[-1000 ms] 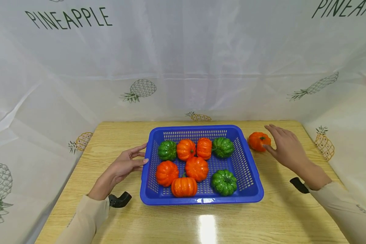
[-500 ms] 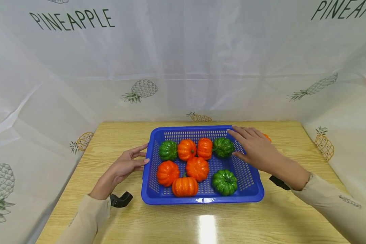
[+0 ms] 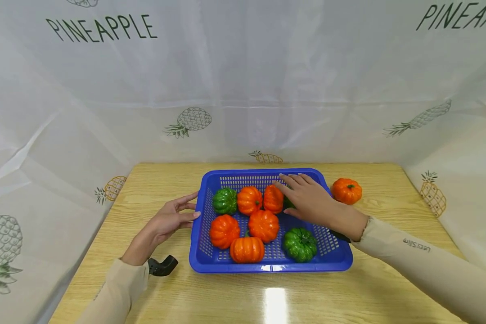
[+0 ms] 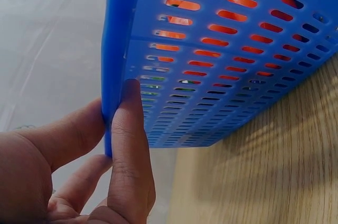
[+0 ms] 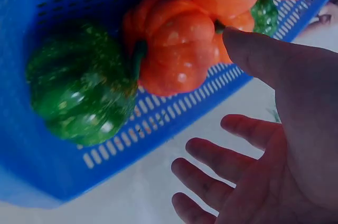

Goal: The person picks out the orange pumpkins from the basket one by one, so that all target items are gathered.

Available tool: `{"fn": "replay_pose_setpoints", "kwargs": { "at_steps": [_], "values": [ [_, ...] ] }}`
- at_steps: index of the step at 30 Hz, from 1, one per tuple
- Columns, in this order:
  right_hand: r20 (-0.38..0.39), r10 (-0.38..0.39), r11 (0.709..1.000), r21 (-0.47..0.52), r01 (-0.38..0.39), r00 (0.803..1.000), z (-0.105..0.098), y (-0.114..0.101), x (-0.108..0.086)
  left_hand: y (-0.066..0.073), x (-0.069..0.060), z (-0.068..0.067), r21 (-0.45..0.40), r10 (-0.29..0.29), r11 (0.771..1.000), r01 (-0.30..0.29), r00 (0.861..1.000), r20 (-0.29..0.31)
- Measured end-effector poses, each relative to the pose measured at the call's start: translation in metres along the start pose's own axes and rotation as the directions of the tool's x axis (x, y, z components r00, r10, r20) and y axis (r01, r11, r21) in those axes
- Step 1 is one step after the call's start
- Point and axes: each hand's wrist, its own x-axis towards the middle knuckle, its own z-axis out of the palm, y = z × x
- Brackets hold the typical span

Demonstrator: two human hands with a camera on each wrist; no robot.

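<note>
A blue perforated basket [image 3: 271, 267] stands on the table with several orange and green pumpkins inside. At its left rim my left hand [image 3: 166, 223] pinches the edge; in the left wrist view, fingers [image 4: 129, 150] lie against the outer wall. Over the back right part of the basket hovers my right hand [image 3: 313, 202], fingers spread, holding nothing. It is beside an upright orange pumpkin [image 3: 273, 199] and partly hides a green pumpkin [image 5: 82, 84], which the right wrist view shows whole. Another green pumpkin [image 3: 300, 245] lies at the front right.
One orange pumpkin [image 3: 346, 191] sits on the wooden table [image 3: 178, 292] just outside the basket's back right corner. A white sheet [image 3: 243, 67] printed with pineapples hangs behind and at both sides of the table.
My right hand has moved left from beside the outside pumpkin to above the basket, bringing that pumpkin back into view. My left hand has stayed at the rim.
</note>
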Motion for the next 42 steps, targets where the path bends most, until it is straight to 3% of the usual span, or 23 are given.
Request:
{"fn": "replay_pose_setpoints", "kwargs": {
  "at_steps": [11, 18, 27, 35, 42],
  "values": [
    [0.079, -0.007, 1.000, -0.009, 0.008, 0.997, 0.006, -0.007, 0.019, 0.000, 0.000, 0.001, 0.000, 0.001, 1.000, -0.001, 1.000, 0.001],
    [0.054, -0.030, 0.999, -0.034, 0.032, 0.998, 0.017, -0.006, 0.024, 0.000, 0.001, 0.001, 0.001, 0.003, 1.000, -0.003, 1.000, -0.002],
    [0.037, -0.033, 0.999, 0.008, 0.033, 0.999, 0.024, -0.008, 0.028, 0.000, 0.000, 0.000, 0.002, 0.002, 1.000, -0.002, 1.000, 0.001],
    [0.060, -0.052, 0.995, -0.084, 0.057, 0.997, 0.023, -0.009, 0.028, -0.001, 0.000, 0.001, -0.009, -0.005, 1.000, 0.005, 1.000, -0.004],
    [-0.051, -0.033, 0.999, 0.004, 0.034, 0.998, 0.012, 0.000, 0.018, -0.001, 0.000, 0.000, -0.014, 0.000, 1.000, 0.000, 1.000, 0.004]
  ]
}}
